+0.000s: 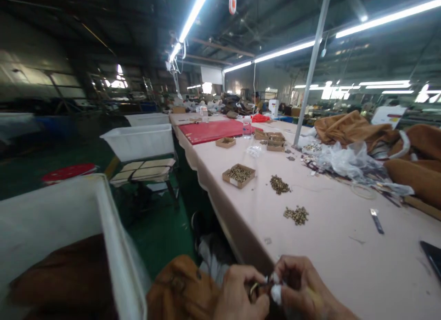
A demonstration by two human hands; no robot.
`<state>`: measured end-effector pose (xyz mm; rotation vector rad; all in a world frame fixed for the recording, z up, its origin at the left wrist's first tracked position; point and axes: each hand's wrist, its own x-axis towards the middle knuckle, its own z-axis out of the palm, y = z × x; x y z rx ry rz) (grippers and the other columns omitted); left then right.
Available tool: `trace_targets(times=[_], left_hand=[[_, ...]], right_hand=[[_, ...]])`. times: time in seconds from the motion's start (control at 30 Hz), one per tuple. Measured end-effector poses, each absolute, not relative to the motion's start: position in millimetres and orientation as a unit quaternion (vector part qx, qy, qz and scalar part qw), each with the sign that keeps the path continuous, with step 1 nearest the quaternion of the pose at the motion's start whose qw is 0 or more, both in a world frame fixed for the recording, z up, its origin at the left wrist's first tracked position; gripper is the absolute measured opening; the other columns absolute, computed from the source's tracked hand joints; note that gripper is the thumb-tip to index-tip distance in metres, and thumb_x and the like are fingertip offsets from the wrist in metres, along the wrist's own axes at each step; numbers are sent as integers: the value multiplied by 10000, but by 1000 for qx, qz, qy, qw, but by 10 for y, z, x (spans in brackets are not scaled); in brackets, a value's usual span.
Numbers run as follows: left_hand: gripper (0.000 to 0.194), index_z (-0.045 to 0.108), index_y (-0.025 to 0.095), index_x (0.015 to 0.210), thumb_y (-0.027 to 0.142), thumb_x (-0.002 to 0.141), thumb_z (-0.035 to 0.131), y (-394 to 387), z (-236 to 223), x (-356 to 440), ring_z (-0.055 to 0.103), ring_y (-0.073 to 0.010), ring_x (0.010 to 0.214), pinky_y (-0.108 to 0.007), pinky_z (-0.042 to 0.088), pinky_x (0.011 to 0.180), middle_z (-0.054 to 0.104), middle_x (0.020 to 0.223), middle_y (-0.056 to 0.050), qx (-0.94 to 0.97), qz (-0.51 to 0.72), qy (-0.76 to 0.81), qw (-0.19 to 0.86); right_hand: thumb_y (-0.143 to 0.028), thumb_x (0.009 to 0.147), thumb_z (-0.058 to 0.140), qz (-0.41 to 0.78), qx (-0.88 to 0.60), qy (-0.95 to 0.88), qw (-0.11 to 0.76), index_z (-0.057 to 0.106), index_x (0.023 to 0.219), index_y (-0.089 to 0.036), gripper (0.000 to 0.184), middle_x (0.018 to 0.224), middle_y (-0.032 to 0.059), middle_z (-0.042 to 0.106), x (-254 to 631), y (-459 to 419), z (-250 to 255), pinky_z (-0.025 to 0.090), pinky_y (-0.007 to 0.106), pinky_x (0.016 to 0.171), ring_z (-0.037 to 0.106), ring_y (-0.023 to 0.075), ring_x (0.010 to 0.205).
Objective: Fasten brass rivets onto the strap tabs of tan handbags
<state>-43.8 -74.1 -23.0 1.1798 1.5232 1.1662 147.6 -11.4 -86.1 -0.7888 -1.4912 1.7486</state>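
Both my hands meet at the bottom edge of the view, at the near edge of a long pink table (337,246). My left hand (241,294) is closed in a pinch on a small brass-coloured metal ring (254,290). My right hand (303,288), with white tape on its fingertips, pinches the same small piece from the other side. Brown fabric (179,290) lies in my lap just left of my hands. Two loose heaps of small brass studs (296,214) (279,184) lie on the table beyond my hands.
A cardboard box of studs (239,174) and more small boxes (272,140) stand further up the table, beside a red mat (213,129). Brown garments (406,154) and clear plastic bags (347,161) pile at right. White bins (141,140) (113,246) stand at left. A metal tool (376,220) lies at right.
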Motion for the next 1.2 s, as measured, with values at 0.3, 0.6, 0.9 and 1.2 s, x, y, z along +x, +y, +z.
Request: trace_targets(times=[0.3, 0.6, 0.9, 1.2], left_hand=[[286, 719, 67, 801, 177, 542, 767, -727, -211, -362, 526, -132, 384, -201, 366, 385, 649, 560, -78, 407, 412, 503, 642], [252, 728, 64, 822, 119, 578, 695, -799, -243, -235, 514, -126, 360, -176, 333, 345, 589, 479, -22, 451, 404, 536, 588], [217, 728, 76, 792, 134, 587, 686, -825, -268, -159, 506, -118, 357, -174, 328, 347, 584, 467, -13, 447, 412, 549, 574], [242, 742, 80, 829, 170, 605, 727, -831, -263, -186, 491, -103, 399, -183, 323, 384, 591, 520, -4, 472, 392, 567, 550]], right_hand=[[-387, 815, 845, 727, -272, -555, 298, 697, 883, -140, 296, 746, 74, 724, 1750, -180, -757, 445, 280, 608, 619, 171, 636], [-347, 733, 885, 685, -332, -573, 302, 741, 769, -132, 261, 642, 53, 705, 1766, -222, -662, 428, 249, 537, 608, 154, 552], [-238, 701, 888, 702, -323, -563, 292, 662, 794, -138, 264, 681, 32, 696, 1766, -192, -697, 431, 233, 538, 604, 135, 555], [-295, 772, 850, 708, -271, -596, 266, 638, 912, -137, 300, 785, 34, 666, 1805, -198, -623, 443, 238, 587, 577, 130, 648]])
